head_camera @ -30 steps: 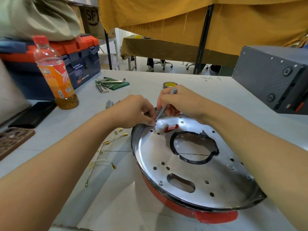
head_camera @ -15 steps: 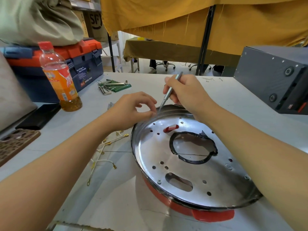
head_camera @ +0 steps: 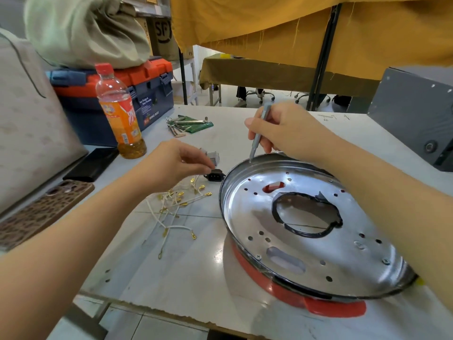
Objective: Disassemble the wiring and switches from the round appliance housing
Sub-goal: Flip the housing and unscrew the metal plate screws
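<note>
Left hand [head_camera: 176,163] has its fingertips pinched on a small black socket [head_camera: 214,176] right over the loose wires [head_camera: 176,207] on the worktop [head_camera: 196,278]. Right hand [head_camera: 286,131] grips a thin grey screwdriver [head_camera: 258,133], tip just below at the round housing [head_camera: 306,231] rim.

backdrop: mustard-yellow fabric curtain [head_camera: 282,23], beyond the fingers
furniture: olive-draped far table [head_camera: 269,69]; black metal pole [head_camera: 323,57]
floor: pale tiles [head_camera: 228,96]
</note>
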The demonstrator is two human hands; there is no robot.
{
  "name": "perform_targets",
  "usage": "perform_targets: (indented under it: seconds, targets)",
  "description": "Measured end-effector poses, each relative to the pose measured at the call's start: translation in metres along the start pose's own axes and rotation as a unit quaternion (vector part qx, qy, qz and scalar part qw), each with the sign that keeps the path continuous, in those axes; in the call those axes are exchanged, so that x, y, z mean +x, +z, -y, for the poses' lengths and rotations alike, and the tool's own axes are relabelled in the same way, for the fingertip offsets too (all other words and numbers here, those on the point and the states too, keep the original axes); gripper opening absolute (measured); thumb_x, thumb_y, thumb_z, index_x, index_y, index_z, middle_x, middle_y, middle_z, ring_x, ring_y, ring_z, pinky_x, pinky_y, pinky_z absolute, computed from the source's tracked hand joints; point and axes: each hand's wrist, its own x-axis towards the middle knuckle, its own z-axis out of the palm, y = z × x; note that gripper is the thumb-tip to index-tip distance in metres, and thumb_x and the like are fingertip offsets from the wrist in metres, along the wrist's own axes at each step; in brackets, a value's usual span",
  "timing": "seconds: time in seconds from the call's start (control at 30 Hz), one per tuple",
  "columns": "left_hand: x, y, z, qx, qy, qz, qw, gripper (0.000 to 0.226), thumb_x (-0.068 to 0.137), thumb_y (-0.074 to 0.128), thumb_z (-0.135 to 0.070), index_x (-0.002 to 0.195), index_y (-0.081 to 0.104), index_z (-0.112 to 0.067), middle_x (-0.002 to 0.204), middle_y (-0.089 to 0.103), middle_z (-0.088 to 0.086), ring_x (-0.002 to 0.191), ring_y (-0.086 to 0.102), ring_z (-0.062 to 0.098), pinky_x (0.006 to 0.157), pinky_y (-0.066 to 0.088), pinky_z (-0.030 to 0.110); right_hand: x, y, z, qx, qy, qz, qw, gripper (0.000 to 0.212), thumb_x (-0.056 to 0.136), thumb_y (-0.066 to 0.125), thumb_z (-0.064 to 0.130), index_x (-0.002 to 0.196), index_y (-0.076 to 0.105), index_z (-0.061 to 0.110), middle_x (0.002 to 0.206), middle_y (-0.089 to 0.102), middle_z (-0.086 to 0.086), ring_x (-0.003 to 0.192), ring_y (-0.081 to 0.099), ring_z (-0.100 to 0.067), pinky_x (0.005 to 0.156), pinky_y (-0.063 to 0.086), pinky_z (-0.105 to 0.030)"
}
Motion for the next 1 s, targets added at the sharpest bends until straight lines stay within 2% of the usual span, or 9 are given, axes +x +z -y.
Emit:
perform_targets:
  seconds: [0.1, 0.23, 0.3, 0.43, 0.5, 0.6, 0.7, 0.9, 1.0]
  targets:
    - [-0.008, 0.002, 0.006, 0.085, -0.008, 0.071, 0.994, 0.015, 0.083, 0.069, -0.02, 0.086, 0.073, -0.035, 0.089, 0.07, -0.012, 0.08, 0.063, 0.004, 0.073, 0.051, 0.018, -0.002, -0.008, 0.007, -0.026, 0.0, 0.032, 0.999, 0.03, 0.096, 0.05, 0.037, 0.076, 0.064, 0.02, 0.058, 0.061, 0.005, 0.047, 0.053, 0.001, 0.059, 0.042, -0.017]
    - [-0.014, 0.014, 0.01, 0.172, 0.014, 0.106, 0.979, 0.014, 0.085, 0.067, -0.014, 0.094, 0.076, -0.021, 0.084, 0.067, -0.012, 0.071, 0.057, -0.006, 0.068, 0.041, 0.0, -0.012, -0.013, 0.008, -0.025, 0.004, 0.043, 0.999, 0.03, 0.096, 0.05, 0.035, 0.075, 0.064, 0.019, 0.052, 0.06, 0.007, 0.046, 0.053, 0.001, 0.051, 0.042, -0.008]
    - [-0.014, 0.02, 0.01, 0.199, 0.019, 0.114, 0.973, 0.013, 0.086, 0.066, -0.015, 0.094, 0.075, -0.02, 0.082, 0.065, -0.011, 0.07, 0.055, -0.005, 0.066, 0.041, 0.001, -0.02, -0.013, 0.003, -0.017, 0.009, 0.038, 0.999, 0.03, 0.096, 0.051, 0.035, 0.075, 0.064, 0.018, 0.051, 0.061, 0.01, 0.045, 0.054, 0.001, 0.048, 0.04, -0.006]
    - [-0.014, 0.027, 0.008, 0.238, 0.015, 0.118, 0.964, 0.01, 0.085, 0.066, -0.016, 0.09, 0.073, -0.021, 0.083, 0.066, -0.008, 0.08, 0.06, 0.009, 0.079, 0.053, 0.031, -0.035, -0.013, -0.007, 0.026, 0.036, 0.014, 0.999, 0.03, 0.096, 0.051, 0.035, 0.079, 0.066, 0.015, 0.054, 0.062, 0.008, 0.048, 0.054, -0.001, 0.051, 0.045, -0.009]
    - [-0.014, 0.027, 0.008, 0.229, 0.017, 0.117, 0.966, 0.011, 0.084, 0.066, -0.013, 0.09, 0.073, -0.02, 0.085, 0.068, -0.005, 0.079, 0.06, 0.009, 0.078, 0.052, 0.027, -0.043, -0.015, -0.01, 0.079, 0.061, 0.011, 0.995, 0.032, 0.097, 0.049, 0.032, 0.084, 0.068, 0.01, 0.057, 0.063, 0.002, 0.051, 0.054, -0.006, 0.053, 0.047, -0.014]
    - [-0.015, 0.027, 0.008, 0.214, 0.023, 0.114, 0.97, 0.013, 0.085, 0.065, -0.01, 0.092, 0.074, -0.017, 0.086, 0.069, -0.004, 0.072, 0.055, 0.002, 0.065, 0.04, 0.002, -0.054, -0.017, -0.011, 0.152, 0.091, 0.026, 0.984, 0.035, 0.099, 0.047, 0.03, 0.09, 0.069, 0.005, 0.064, 0.067, -0.005, 0.057, 0.059, -0.011, 0.057, 0.053, -0.018]
    - [-0.016, 0.026, 0.007, 0.199, 0.016, 0.109, 0.974, 0.015, 0.086, 0.065, -0.009, 0.097, 0.073, -0.016, 0.081, 0.064, -0.008, 0.069, 0.052, -0.003, 0.061, 0.036, -0.002, -0.063, -0.02, -0.011, 0.174, 0.091, 0.042, 0.98, 0.036, 0.099, 0.045, 0.03, 0.091, 0.069, 0.004, 0.069, 0.069, -0.006, 0.061, 0.062, -0.013, 0.062, 0.055, -0.022]
    - [-0.021, 0.021, 0.002, 0.164, -0.01, 0.074, 0.984, 0.018, 0.087, 0.064, -0.014, 0.104, 0.069, -0.019, 0.091, 0.068, -0.006, 0.08, 0.059, 0.001, 0.067, 0.041, 0.001, -0.073, -0.024, -0.014, 0.174, 0.093, 0.038, 0.98, 0.033, 0.099, 0.046, 0.028, 0.092, 0.069, 0.007, 0.074, 0.071, -0.008, 0.064, 0.063, -0.014, 0.062, 0.055, -0.019]
    - [-0.025, 0.02, -0.013, 0.01, -0.067, -0.002, 0.998, 0.014, 0.089, 0.061, -0.026, 0.1, 0.066, -0.018, 0.082, 0.072, -0.004, 0.072, 0.069, 0.008, 0.07, 0.058, 0.026, -0.077, -0.025, -0.013, 0.191, 0.087, 0.036, 0.977, 0.031, 0.098, 0.047, 0.027, 0.091, 0.069, 0.006, 0.075, 0.071, -0.009, 0.064, 0.062, -0.013, 0.061, 0.054, -0.02]
